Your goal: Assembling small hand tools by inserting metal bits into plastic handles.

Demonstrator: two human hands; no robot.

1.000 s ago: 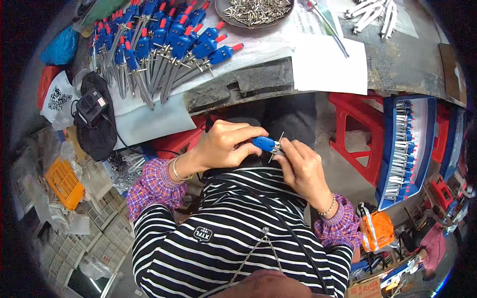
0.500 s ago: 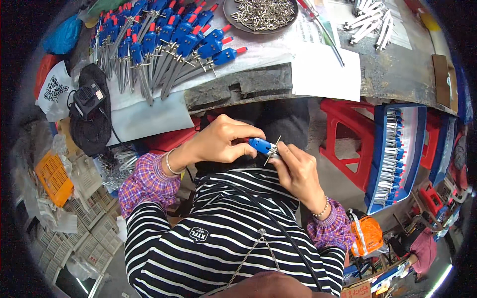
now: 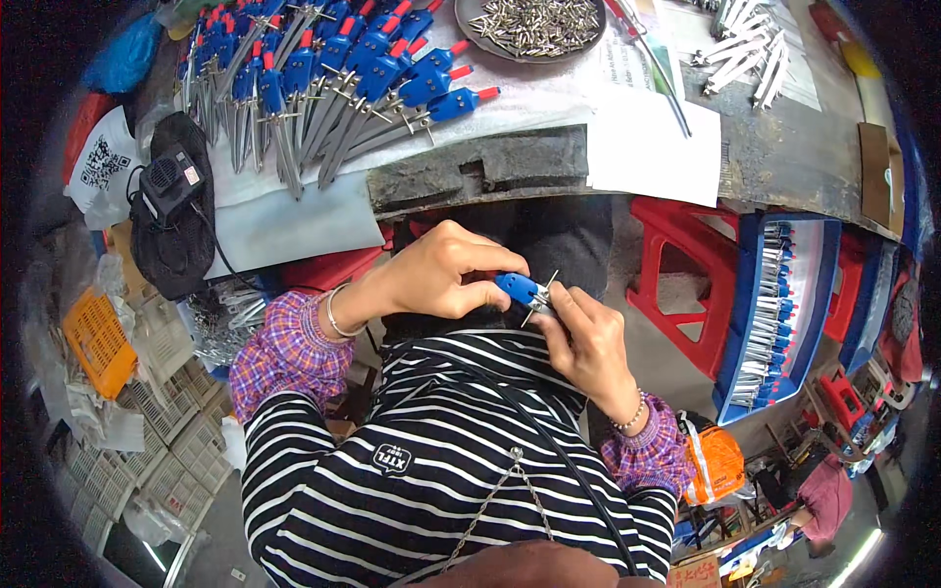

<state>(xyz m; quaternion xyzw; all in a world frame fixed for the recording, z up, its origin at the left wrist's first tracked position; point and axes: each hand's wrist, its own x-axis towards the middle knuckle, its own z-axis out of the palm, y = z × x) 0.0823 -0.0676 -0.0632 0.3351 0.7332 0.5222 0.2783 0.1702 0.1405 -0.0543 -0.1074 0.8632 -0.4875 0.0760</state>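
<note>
Pinched between two bare hands above the wearer's lap, a small blue plastic-bodied metal tool with a thin silver crossbar sits in my view, just short of the worn grey tabletop. The left hand closes thumb and forefinger on the blue end; the right hand grips the metal end beside the crossbar. I judge the piece light, stiff and perhaps slick, best held by the blue body, since the crossbar could snag. Beyond lies a heap of blue, red-tipped metal tools, with a round dark dish of small silver pieces to its right. A red plastic stool and a long blue tray flank the right; the table's edge looks the nearest obstacle.
</note>
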